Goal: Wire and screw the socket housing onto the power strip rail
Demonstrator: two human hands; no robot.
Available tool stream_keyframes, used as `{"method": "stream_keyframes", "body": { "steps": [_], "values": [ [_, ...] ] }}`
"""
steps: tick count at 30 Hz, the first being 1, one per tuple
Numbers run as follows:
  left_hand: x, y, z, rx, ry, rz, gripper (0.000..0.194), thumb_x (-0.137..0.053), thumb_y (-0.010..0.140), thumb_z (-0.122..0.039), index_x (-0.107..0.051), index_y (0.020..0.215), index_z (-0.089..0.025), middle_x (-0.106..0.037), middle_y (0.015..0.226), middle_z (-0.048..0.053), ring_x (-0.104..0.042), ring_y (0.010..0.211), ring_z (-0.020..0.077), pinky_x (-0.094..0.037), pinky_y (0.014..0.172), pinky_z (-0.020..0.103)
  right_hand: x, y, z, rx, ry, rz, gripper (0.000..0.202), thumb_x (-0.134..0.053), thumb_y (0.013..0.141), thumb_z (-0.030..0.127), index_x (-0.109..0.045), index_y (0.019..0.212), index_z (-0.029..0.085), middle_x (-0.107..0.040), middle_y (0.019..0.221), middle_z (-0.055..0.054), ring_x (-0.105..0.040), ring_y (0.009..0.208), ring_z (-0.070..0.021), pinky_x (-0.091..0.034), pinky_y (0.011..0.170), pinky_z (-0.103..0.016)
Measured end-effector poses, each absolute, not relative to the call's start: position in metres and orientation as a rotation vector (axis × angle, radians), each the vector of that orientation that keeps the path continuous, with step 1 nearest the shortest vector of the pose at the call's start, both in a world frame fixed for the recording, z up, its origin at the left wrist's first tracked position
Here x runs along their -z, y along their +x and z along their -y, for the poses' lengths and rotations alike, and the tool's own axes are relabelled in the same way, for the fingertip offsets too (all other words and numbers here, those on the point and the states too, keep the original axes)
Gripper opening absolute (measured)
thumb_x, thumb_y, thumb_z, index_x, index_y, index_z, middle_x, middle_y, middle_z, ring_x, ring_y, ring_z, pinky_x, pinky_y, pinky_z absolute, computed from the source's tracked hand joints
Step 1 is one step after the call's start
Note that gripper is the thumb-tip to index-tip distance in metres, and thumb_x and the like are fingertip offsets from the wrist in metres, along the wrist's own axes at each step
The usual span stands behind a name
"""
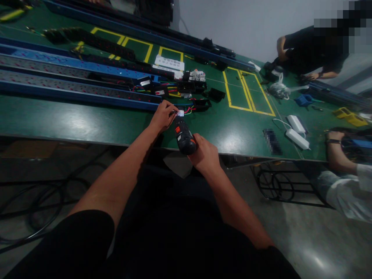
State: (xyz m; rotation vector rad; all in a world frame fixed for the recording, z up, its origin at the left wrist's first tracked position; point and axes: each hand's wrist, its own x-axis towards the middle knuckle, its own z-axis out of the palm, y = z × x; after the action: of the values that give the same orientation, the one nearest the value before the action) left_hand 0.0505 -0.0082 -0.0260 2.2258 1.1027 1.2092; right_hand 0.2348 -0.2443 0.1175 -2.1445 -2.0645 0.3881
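My right hand (205,153) is wrapped round the handle of a black power screwdriver (183,136) with orange marks, near the table's front edge. Its tip points away from me, at a small white connector (180,113) with red and green wires. At the left of that tip, my left hand (164,116) has its fingers pinched together by the connector; what they hold is too small to make out. Just behind, a black end housing (202,104) lies at the end of a long blue rail (116,101). The wires run towards this housing.
More blue rails (101,68) lie across the green table (232,131), with wiring and white terminal blocks (197,75) at their ends. White adapters (297,139) and a dark blurred object sit at the right. Two other people are at the right side.
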Motion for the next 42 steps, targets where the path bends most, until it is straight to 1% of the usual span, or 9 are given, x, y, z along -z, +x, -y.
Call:
{"method": "stream_keyframes", "body": {
  "steps": [7,13,19,22,26,29,32,35,42],
  "values": [
    [0.028,0.051,0.008,-1.214,2.235,-1.097,0.024,-0.069,0.099,-0.021,-0.082,0.116,-0.032,-0.068,0.127,0.011,-0.069,0.123,0.0342,-0.06,0.118,0.062,-0.116,0.236,0.245,-0.402,-2.145,2.053,0.027,-0.063,0.108,0.031,-0.071,0.133,0.021,-0.085,0.121,-0.013,-0.077,0.095,-0.0254,-0.039,0.073,-0.034],
    [0.027,0.051,0.009,-1.191,2.223,-1.111,0.021,-0.07,0.101,-0.025,-0.081,0.116,-0.033,-0.067,0.128,0.01,-0.069,0.124,0.0347,-0.059,0.118,0.06,-0.119,0.237,0.246,-0.4,-2.141,2.041,0.024,-0.064,0.11,0.032,-0.071,0.13,0.022,-0.085,0.124,-0.012,-0.078,0.098,-0.0258,-0.039,0.074,-0.034],
    [0.023,0.05,0.011,-1.162,2.195,-1.111,0.02,-0.071,0.1,-0.027,-0.08,0.116,-0.034,-0.068,0.13,0.011,-0.067,0.126,0.036,-0.057,0.121,0.065,-0.116,0.24,0.245,-0.413,-2.119,2.036,0.023,-0.063,0.11,0.03,-0.071,0.129,0.022,-0.085,0.126,-0.012,-0.077,0.1,-0.0251,-0.038,0.075,-0.034],
    [0.022,0.05,0.011,-1.164,2.195,-1.111,0.02,-0.073,0.099,-0.029,-0.079,0.117,-0.034,-0.069,0.129,0.011,-0.067,0.126,0.0366,-0.058,0.119,0.066,-0.114,0.242,0.245,-0.428,-2.098,2.035,0.024,-0.061,0.11,0.03,-0.072,0.13,0.022,-0.085,0.127,-0.012,-0.077,0.1,-0.0247,-0.038,0.075,-0.034],
    [0.022,0.05,0.012,-1.186,2.217,-1.096,0.029,-0.076,0.096,-0.028,-0.08,0.124,-0.035,-0.069,0.13,0.012,-0.067,0.126,0.0379,-0.058,0.117,0.067,-0.115,0.245,0.245,-0.434,-2.09,2.046,0.027,-0.064,0.109,0.031,-0.073,0.133,0.023,-0.085,0.129,-0.011,-0.077,0.103,-0.0251,-0.041,0.078,-0.033],
    [0.022,0.049,0.012,-1.193,2.211,-1.091,0.039,-0.08,0.092,-0.027,-0.079,0.129,-0.036,-0.069,0.13,0.011,-0.067,0.126,0.0381,-0.058,0.117,0.067,-0.117,0.247,0.245,-0.445,-2.081,2.064,0.027,-0.062,0.109,0.028,-0.074,0.133,0.024,-0.085,0.131,-0.011,-0.077,0.108,-0.0252,-0.044,0.08,-0.033],
    [0.023,0.049,0.011,-1.193,2.209,-1.091,0.043,-0.082,0.089,-0.025,-0.078,0.13,-0.036,-0.068,0.13,0.011,-0.067,0.126,0.0388,-0.058,0.118,0.068,-0.119,0.248,0.244,-0.44,-2.098,2.06,0.025,-0.063,0.109,0.03,-0.073,0.131,0.023,-0.085,0.128,-0.011,-0.077,0.107,-0.0257,-0.045,0.081,-0.033],
    [0.025,0.049,0.009,-1.192,2.209,-1.095,0.041,-0.081,0.089,-0.024,-0.077,0.128,-0.035,-0.068,0.13,0.011,-0.067,0.126,0.0391,-0.058,0.119,0.069,-0.119,0.249,0.244,-0.431,-2.115,2.055,0.025,-0.067,0.108,0.034,-0.072,0.13,0.023,-0.085,0.124,-0.011,-0.077,0.103,-0.0258,-0.045,0.08,-0.034],
    [0.033,0.048,0.004,-1.196,2.234,-1.101,0.036,-0.081,0.091,-0.025,-0.076,0.126,-0.034,-0.067,0.131,0.011,-0.068,0.125,0.0383,-0.058,0.118,0.067,-0.119,0.248,0.245,-0.437,-2.139,2.058,0.021,-0.067,0.109,0.033,-0.07,0.128,0.023,-0.085,0.123,-0.011,-0.079,0.103,-0.0263,-0.044,0.078,-0.034]
  ]
}}
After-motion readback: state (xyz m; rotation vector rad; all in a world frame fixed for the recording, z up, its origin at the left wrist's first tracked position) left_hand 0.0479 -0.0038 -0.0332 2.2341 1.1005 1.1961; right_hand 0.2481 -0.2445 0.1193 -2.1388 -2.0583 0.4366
